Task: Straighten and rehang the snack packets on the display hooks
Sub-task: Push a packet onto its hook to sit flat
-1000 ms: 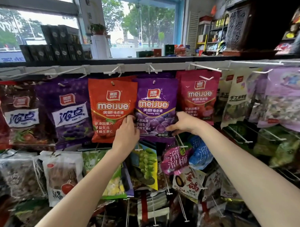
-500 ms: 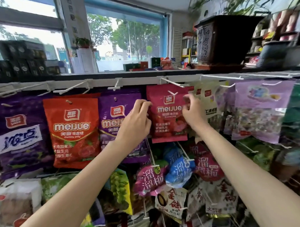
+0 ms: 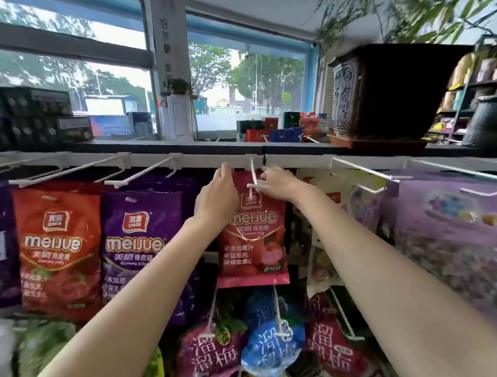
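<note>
Hands work at the top edge of the pink meijue packet [image 3: 252,239], which hangs on the white hook [image 3: 254,178] in the head view. The left hand [image 3: 216,200] pinches its upper left corner and the right hand [image 3: 278,181] its upper right, fingers curled narrow, probably to level the packet on its peg.

I read the pink-red plastic-film snack packet [image 3: 253,239] as glossy, with light streaks across its face. The orange-red [image 3: 58,251] and purple [image 3: 139,248] film packets show the same sheen. The white display hook [image 3: 255,179] looks smooth, coated wire. The dark planter [image 3: 384,90] appears matt, carved.
</note>
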`<state>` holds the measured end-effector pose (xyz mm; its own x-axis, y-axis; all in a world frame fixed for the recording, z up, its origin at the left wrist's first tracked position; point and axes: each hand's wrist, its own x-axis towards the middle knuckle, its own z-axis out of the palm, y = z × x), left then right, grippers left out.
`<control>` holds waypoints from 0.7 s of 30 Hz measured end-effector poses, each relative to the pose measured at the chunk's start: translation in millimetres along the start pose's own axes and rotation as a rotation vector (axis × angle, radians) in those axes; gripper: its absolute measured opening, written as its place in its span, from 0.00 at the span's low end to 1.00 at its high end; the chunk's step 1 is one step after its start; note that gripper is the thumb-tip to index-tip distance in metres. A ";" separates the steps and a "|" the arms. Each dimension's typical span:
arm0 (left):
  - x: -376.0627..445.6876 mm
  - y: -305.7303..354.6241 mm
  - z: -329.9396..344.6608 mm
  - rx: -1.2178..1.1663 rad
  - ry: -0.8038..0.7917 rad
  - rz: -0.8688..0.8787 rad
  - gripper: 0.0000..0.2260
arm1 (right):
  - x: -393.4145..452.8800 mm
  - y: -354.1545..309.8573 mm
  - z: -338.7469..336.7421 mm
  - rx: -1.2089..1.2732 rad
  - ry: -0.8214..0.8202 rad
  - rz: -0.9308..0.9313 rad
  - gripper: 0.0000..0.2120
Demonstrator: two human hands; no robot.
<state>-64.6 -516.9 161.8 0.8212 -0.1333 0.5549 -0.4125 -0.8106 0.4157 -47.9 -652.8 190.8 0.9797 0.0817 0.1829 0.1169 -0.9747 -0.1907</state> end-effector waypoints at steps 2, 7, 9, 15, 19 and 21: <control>1.4 -1.2 4.0 0.009 0.022 0.009 0.14 | 5.8 2.0 0.3 0.020 0.013 -0.001 0.19; 0.7 -2.0 10.9 -0.050 0.035 -0.011 0.12 | 1.1 1.6 6.2 0.044 0.111 -0.055 0.16; -0.1 0.1 10.3 -0.076 0.038 -0.021 0.09 | -5.2 2.7 7.1 0.056 0.144 -0.069 0.14; -16.3 5.3 -3.9 -0.108 0.042 -0.036 0.06 | -31.2 -3.1 4.8 0.129 0.227 -0.104 0.14; -38.0 6.3 -16.5 -0.141 0.081 0.017 0.06 | -53.1 -7.6 4.7 0.155 0.273 -0.135 0.13; -46.8 6.8 -22.9 -0.142 0.090 0.032 0.06 | -62.9 -10.8 3.7 0.187 0.281 -0.140 0.13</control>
<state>-114.8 -503.1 155.1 0.7705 -0.1007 0.6295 -0.4946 -0.7174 0.4907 -110.2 -646.7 177.8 0.8722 0.1266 0.4724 0.3004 -0.9009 -0.3132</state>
